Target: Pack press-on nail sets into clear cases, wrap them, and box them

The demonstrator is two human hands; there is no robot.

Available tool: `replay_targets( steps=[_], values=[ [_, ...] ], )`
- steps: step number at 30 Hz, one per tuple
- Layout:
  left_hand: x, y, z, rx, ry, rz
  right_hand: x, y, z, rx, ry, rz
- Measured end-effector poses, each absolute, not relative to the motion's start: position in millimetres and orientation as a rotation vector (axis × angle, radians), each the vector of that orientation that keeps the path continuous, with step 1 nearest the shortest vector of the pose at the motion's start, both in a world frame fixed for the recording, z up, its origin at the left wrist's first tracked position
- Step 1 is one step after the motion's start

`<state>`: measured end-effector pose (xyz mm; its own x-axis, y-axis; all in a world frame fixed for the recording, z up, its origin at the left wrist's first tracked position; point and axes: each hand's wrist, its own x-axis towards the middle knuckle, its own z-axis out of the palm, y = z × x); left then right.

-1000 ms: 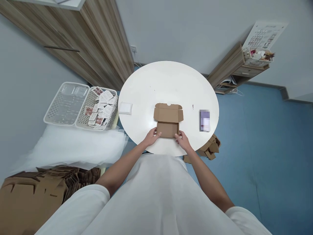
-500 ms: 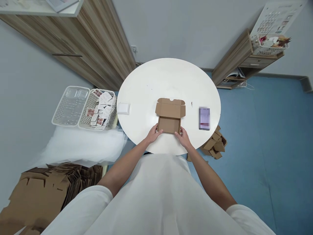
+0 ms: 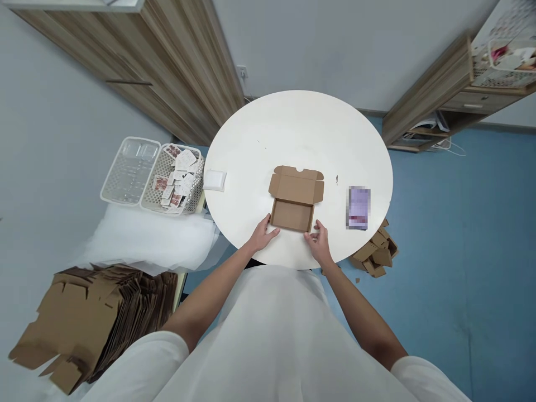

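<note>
A small brown cardboard box [image 3: 292, 215] stands on the white round table [image 3: 301, 123], its lid with side flaps raised and tilted back. The box's inside is bare. My left hand [image 3: 263, 233] is beside its front left corner, thumb and fingers apart, the fingertips close to the left wall; whether they touch it, I cannot tell. Near the front right corner, my right hand [image 3: 319, 243] has its thumb and fingers spread, with a small gap between fingers and box wall.
On the table lie a white packet [image 3: 215, 180] at left and a blurred purple item [image 3: 358, 207] at right. Left of it are a basket of cards [image 3: 178, 178], a clear-bottomed tray [image 3: 132, 170], white sheets [image 3: 154, 234] and flattened cartons [image 3: 84, 312]. Folded boxes [image 3: 377, 251] lie on the floor.
Both hands have loosened from the box's front corners; the right one has come away to the right. The view has shifted slightly, and the box stays on the table.
</note>
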<state>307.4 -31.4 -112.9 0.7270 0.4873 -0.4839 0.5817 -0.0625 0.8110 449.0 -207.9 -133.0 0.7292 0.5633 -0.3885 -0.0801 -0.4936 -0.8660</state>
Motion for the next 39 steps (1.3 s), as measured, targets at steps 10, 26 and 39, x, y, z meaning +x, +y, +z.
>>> replay_targets(
  steps=[10,26,39],
  values=[
    [261.5,29.1,-120.5,1.713,1.024,0.15,419.8,-160.1,-110.1,-1.941,-0.686,0.543],
    [240.0,188.5,-120.1,1.689,1.333,0.1,350.3,83.3,-105.0,-1.817,-0.173,1.321],
    [239.6,194.0,-124.3,1.678,1.343,0.152,341.0,137.1,-102.5,-1.761,-0.087,1.471]
  ],
)
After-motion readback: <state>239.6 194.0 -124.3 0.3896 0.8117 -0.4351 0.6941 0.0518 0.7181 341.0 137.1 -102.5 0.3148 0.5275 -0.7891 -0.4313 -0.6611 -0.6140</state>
